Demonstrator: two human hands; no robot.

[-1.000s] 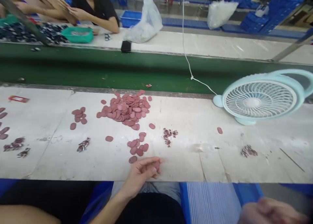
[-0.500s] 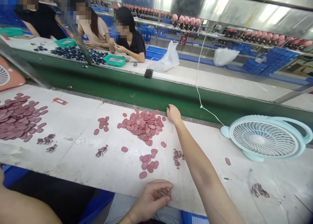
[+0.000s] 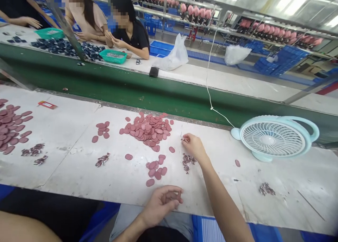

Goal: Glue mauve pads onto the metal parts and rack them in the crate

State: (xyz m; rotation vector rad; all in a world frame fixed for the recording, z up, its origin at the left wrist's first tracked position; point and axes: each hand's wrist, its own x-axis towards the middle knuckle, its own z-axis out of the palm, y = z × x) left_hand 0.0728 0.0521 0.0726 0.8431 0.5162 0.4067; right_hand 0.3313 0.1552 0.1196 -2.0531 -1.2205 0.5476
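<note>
My right hand (image 3: 195, 146) is over the table, thumb and fingers pinched on a small brown-and-white piece (image 3: 185, 140). Just below it lies a small cluster of similar brown-and-white pieces (image 3: 188, 161). My left hand (image 3: 162, 203) is at the table's near edge, its fingers curled in towards the thumb; what they hold, if anything, is hidden. Flat reddish oval pieces (image 3: 150, 129) form a heap left of my right hand. A smaller group of reddish ovals (image 3: 155, 170) lies just beyond my left hand.
A light-blue fan (image 3: 274, 140) lies on the right, its white cord running up. More reddish ovals (image 3: 12, 126) and brown-and-white clusters (image 3: 33, 150) are on the left. Past the green divider (image 3: 158, 94), several people sit by dark pieces and green baskets (image 3: 113, 56).
My right hand has drawn back from the table's far edge towards me, near the brown-and-white cluster. My left hand has barely moved. The whole view has shifted slightly.
</note>
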